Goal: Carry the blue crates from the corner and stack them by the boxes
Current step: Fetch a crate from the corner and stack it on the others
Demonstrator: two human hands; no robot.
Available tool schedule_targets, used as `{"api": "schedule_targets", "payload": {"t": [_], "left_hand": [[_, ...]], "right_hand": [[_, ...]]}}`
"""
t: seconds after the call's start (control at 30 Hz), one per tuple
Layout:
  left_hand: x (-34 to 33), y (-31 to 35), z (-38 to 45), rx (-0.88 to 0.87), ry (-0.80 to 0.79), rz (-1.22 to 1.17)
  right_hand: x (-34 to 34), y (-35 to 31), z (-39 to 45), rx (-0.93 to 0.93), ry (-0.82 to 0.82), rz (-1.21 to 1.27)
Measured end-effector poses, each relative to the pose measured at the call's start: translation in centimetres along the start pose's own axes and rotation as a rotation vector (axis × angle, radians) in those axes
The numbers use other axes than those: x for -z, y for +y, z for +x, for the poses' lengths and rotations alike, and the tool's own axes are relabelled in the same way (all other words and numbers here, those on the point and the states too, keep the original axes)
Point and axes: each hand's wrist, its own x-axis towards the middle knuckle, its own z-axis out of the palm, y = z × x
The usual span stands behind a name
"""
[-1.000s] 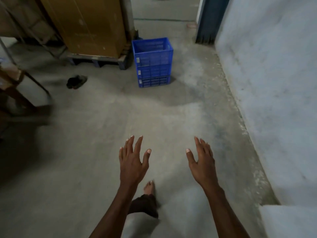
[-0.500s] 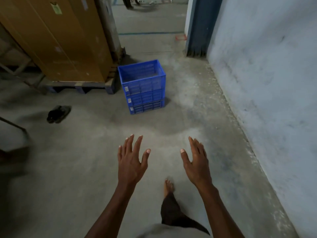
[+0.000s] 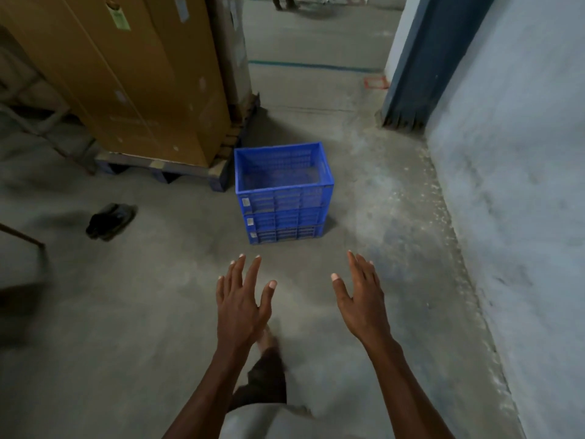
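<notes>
A stack of three nested blue crates (image 3: 283, 210) stands on the concrete floor, next to a tall brown cardboard box (image 3: 133, 74) on a pallet (image 3: 164, 167). The top crate looks empty inside. My left hand (image 3: 242, 302) and my right hand (image 3: 361, 299) are held out in front of me, palms down, fingers spread, holding nothing. Both hands are short of the stack, with bare floor between fingertips and crates.
A pale wall (image 3: 512, 185) runs along the right, ending at a dark blue door frame (image 3: 421, 64). A dark shoe (image 3: 109, 220) lies on the floor at left. A metal frame leg (image 3: 22, 237) juts in at far left. My bare foot (image 3: 267, 340) shows below my hands.
I have walked toward the crate stack; it has come closer and lower in view. Both hands stay open and empty in about the same pose.
</notes>
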Motion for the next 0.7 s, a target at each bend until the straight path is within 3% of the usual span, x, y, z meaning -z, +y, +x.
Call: {"api": "schedule_targets", "payload": {"t": [0.5, 0.7], "left_hand": [[-4.6, -2.9, 36.7, -0.040, -0.035, 0.070], [-8.7, -3.9, 48.6, 0.016, -0.069, 0.084]], "right_hand": [[-8.5, -3.5, 31.7, -0.097, -0.030, 0.026], [-11.7, -1.1, 45.9, -0.085, -0.103, -0.001]]}}
